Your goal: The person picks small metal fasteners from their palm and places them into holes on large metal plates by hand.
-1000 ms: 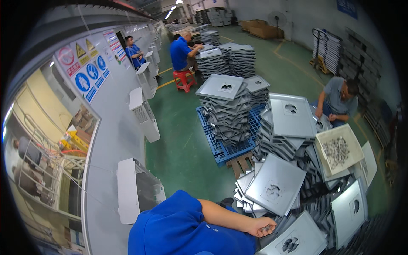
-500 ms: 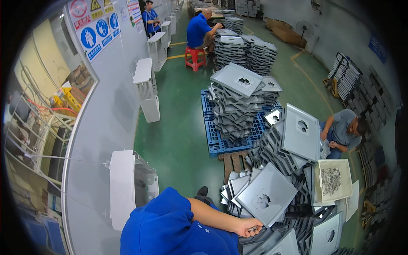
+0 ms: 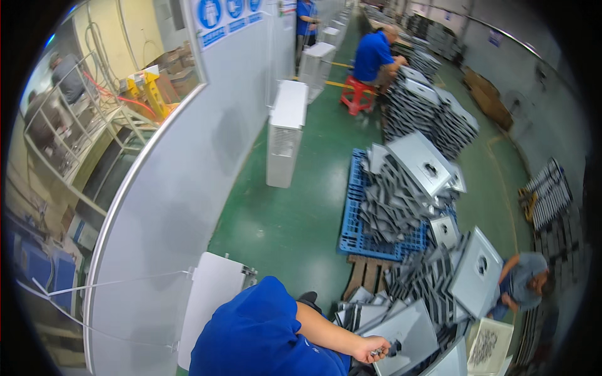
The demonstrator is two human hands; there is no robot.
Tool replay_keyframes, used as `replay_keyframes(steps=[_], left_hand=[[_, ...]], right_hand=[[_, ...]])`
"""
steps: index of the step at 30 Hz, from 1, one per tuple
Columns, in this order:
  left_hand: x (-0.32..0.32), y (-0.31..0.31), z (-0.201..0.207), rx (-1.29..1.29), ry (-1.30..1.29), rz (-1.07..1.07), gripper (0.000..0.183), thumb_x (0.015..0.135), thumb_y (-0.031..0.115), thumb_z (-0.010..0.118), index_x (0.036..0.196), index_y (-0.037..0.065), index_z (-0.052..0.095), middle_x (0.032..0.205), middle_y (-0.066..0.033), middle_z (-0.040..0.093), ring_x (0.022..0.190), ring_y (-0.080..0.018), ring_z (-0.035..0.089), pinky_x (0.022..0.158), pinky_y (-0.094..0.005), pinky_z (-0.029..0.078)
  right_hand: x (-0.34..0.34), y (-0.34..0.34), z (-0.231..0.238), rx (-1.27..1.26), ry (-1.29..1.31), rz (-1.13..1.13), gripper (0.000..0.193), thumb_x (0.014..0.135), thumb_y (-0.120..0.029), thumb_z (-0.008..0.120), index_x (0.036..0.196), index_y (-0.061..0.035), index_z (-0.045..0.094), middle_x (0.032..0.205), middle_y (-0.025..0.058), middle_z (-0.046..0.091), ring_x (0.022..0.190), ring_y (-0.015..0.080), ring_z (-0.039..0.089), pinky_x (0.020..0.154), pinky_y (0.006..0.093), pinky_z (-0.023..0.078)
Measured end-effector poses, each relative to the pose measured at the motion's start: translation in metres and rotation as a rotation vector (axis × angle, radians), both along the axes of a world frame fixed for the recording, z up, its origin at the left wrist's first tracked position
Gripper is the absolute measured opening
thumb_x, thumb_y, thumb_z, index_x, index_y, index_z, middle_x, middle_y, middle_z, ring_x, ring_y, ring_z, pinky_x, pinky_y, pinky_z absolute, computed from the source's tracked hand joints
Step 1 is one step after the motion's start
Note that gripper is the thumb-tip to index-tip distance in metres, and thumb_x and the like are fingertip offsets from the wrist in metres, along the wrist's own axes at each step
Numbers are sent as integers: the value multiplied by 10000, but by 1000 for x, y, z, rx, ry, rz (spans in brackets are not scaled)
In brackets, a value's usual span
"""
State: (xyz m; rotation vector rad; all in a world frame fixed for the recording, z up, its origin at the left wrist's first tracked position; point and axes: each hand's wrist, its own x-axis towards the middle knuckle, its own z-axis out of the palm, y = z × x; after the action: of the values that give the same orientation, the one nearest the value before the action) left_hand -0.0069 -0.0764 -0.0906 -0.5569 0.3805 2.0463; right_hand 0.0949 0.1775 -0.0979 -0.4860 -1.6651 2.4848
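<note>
A: Where are the small metal pieces [image 3: 377, 353]?
B: In the person's left hand [image 3: 370, 347], fingers curled round them. Their number is too small to tell; the right hand is out of view, so its fingers cannot be told.
A: What lies beneath?
B: A tilted grey metal panel [image 3: 411, 332] with a ragged dark hole, at the near right. Whether the hand touches it cannot be told. Just right of it stands one cream bin [image 3: 506, 341], heaped with small bits.
A: And the surface around?
B: A green floor [image 3: 301, 213], bounded on the left by a pale partition [image 3: 182, 169]. One wooden pallet [image 3: 364, 274] sits near, and one blue pallet [image 3: 353, 222] just beyond, bearing a crooked stack of panels [image 3: 392, 200].
A: How many others work there?
B: Three in the hall: a grey-shirted person [image 3: 525, 279] at the right, a blue-shirted person [image 3: 373, 56] seated far off on one red stool [image 3: 357, 97], and a standing person [image 3: 306, 25] by the partition.
A: The white casings?
B: Three show clearly along the partition, the nearest casing [image 3: 207, 301] beside the person's blue sleeve [image 3: 251, 326]; farther ones blur together.
</note>
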Motion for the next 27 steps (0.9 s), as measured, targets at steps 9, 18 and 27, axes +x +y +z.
replay_keyframes(steps=[9,18,27], left_hand=[[-13,-31,-61,-2,-6,199,288,870,338,535,656,167,445,603,30,443,431,-58,357,351,-202,216],[-10,-32,-69,-168,-140,602,265,887,309,513,904,89,660,741,-34,643,633,-165,573,492,-307,436],[1,-18,-79,-93,-165,770,282,883,301,510,944,75,668,760,-35,658,666,-173,588,515,-315,448]], right_hand=[[-61,-80,12,-315,-70,300,579,726,-107,609,1271,40,482,1286,150,547,1203,327,478,1080,420,337],[-91,-111,72,-546,-583,528,598,648,-54,603,1231,49,519,1248,178,554,1176,323,498,1042,432,385],[-110,-94,21,-363,-426,539,581,616,-26,545,1194,33,545,1202,143,565,1130,299,518,967,417,446]])
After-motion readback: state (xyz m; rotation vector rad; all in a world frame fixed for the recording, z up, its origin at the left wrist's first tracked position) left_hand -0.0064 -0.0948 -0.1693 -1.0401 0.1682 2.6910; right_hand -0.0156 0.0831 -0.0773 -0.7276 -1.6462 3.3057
